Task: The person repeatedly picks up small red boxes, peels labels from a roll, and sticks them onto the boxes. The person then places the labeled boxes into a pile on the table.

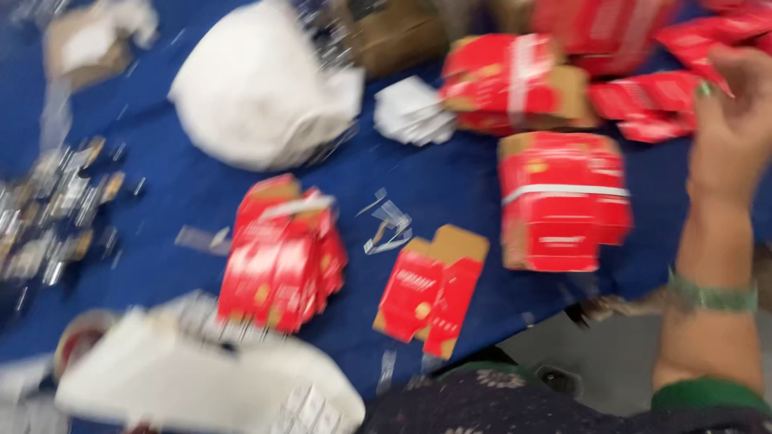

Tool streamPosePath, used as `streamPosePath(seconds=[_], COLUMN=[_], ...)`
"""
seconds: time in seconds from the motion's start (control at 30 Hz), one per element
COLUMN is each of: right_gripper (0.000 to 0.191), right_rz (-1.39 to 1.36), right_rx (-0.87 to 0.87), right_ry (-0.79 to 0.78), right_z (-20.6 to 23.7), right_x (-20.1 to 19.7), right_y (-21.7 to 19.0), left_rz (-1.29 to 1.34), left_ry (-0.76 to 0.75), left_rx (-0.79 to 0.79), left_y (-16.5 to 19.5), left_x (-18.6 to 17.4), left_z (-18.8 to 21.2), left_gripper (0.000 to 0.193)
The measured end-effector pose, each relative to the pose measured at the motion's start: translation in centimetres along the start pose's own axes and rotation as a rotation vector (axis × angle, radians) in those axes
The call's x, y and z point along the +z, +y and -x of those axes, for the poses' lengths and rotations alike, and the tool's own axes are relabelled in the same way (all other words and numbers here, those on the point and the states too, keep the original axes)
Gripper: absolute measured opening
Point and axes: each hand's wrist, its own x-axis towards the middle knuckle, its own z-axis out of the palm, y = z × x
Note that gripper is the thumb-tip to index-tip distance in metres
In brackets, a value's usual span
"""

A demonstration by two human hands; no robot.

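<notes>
The picture is blurred by motion. My right hand is raised at the far right, with a green band on its wrist. Its fingers are at a loose stack of flat red cartons; whether they grip one cannot be made out. Below and left of the hand lies a bundle of red cartons bound with a white strap. A second strapped bundle lies further back. My left hand is out of the picture.
On the blue cloth lie a third red bundle, one flat unfolded carton, a white bag, white slips, several small silvery packets and a tape roll. Another white bag is nearest me.
</notes>
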Motion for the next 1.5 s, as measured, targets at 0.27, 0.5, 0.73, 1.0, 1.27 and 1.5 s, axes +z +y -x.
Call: streamPosePath(seconds=[0.27,0.5,0.73,1.0,1.27,1.5], right_gripper=[0.018,0.025,0.031,0.042,0.024,0.036], right_rz=[-0.265,-0.047,0.002,0.075,-0.335,-0.183], right_rx=[0.070,0.194,0.179,0.264,0.443,0.153], right_ry=[-0.680,-1.299,-1.365,-1.292,-1.205,-1.189], right_z=[13.8,23.6,29.7,33.0,34.9,33.4], right_x=[11.8,21.9,25.1,27.0,25.5,24.8], right_y=[-14.3,-20.7,-24.3,-25.1,-24.6,-27.8], left_rz=[0.065,-0.165,0.086,0.152,0.071,0.402], left_ry=[-0.190,-0.404,-0.650,-0.869,-0.644,-1.009], left_rx=[-0.292,-0.391,-0.533,-0.387,0.038,-0.349], left_y=[0.2,1.2,0.7,0.3,0.2,1.7], left_x=[-8.9,-9.9,-11.5,-10.5,-11.7,-11.3], left_z=[4.7,4.0,4.3,2.6,2.2,1.5], left_gripper=[0.023,0.031,0.038,0.035,0.041,0.040])
